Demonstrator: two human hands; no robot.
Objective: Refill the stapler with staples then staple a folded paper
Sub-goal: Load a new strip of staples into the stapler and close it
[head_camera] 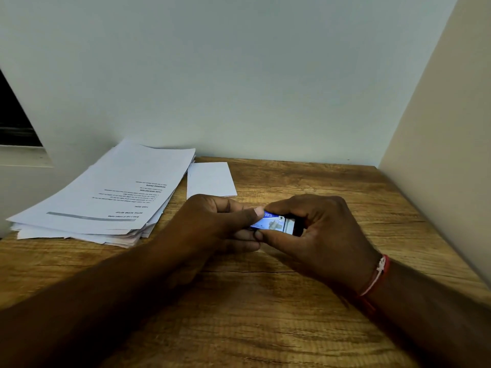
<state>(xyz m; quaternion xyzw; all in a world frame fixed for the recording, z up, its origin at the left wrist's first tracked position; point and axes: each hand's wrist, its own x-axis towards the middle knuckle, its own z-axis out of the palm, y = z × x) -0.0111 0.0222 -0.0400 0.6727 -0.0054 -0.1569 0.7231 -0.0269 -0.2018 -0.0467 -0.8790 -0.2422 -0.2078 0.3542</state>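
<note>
A small blue staple box [271,222] with white print is held between both hands just above the wooden table [265,314]. My left hand [212,224] pinches its left end, thumb on top and fingers beneath. My right hand [318,235] grips its right end, where a pale inner tray shows partly slid out. A folded white paper [211,179] lies flat on the table just behind my hands. No stapler is visible.
A loose stack of printed sheets [106,197] lies at the table's left, against the pale back wall. A cream side wall [438,155] closes off the right edge. A red and white thread band circles my right wrist.
</note>
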